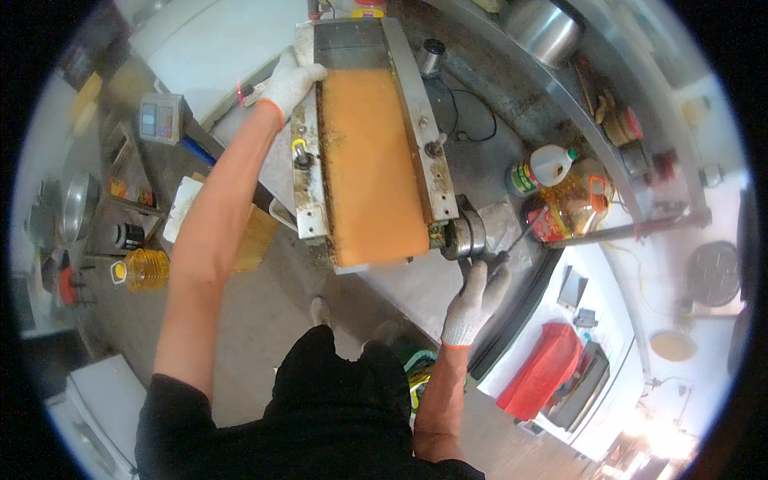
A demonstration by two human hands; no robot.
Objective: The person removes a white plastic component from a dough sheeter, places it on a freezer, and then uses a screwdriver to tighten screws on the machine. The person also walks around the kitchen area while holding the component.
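Before me a small belt conveyor [375, 174] with an orange belt lies between two stained metal side rails. My left hand [294, 84], in a white knit glove, grips the far part of its left rail [309, 204], thumb over the top near the belt edge. At the near right corner, a round metal pulley [461, 238] sticks out beside the roller. My right hand [477, 297], gloved too with blackened fingertips, is just below this pulley. A thin dark cord or rod [519, 240] runs up from its fingertips; whether the fingers hold it I cannot tell.
A metal worktop [414, 288] lies under the conveyor. To the right stand a white jug [543, 169] and a large oil bottle [570, 210]. A digital scale [161, 119], an oil bottle [141, 270] and cardboard [255, 237] are at left. Red cloth [543, 369] covers part of a white table.
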